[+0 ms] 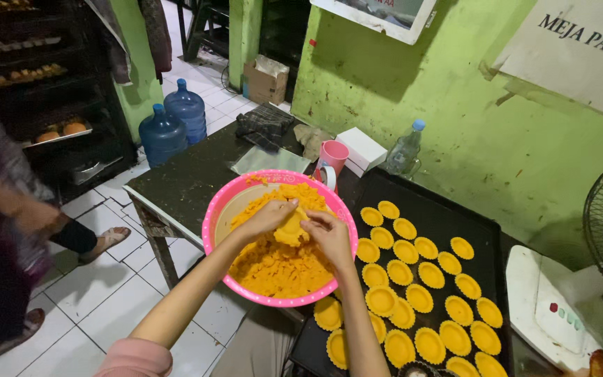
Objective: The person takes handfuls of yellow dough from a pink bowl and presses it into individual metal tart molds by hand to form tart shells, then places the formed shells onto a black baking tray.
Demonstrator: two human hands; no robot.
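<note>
- Dark worktable (183, 178) against a green wall, carrying everything listed below.
- Black baking tray (455, 216) on the right part of the table, filled with rows of small yellow pastry shells (406, 250), each set in a fluted mould and lying apart from its neighbours.
- Pink basin (212, 222) with a dotted rim, just left of the tray, touching its near corner; heaped with orange dough (273, 269) that slopes up toward the far wall of the basin.
- Left hand (268, 216) and right hand (329, 234) meeting over the middle of the basin, forearms entering from below.
- Dough lump (292, 229) pinched between the two hands: fingers of both curled closed around it, left from the left side, right from the right and slightly nearer. Lump sits directly between the fingertips, above the heap, long axis running roughly near to far; both hands about equally close, right hand nearer the tray.
- Pink cup (333, 155), clear plastic bottle (405, 152) and white box (361, 148) at the table's back edge, well apart from the hands.
- Two blue water jugs (174, 126) on the tiled floor beyond the table.
</note>
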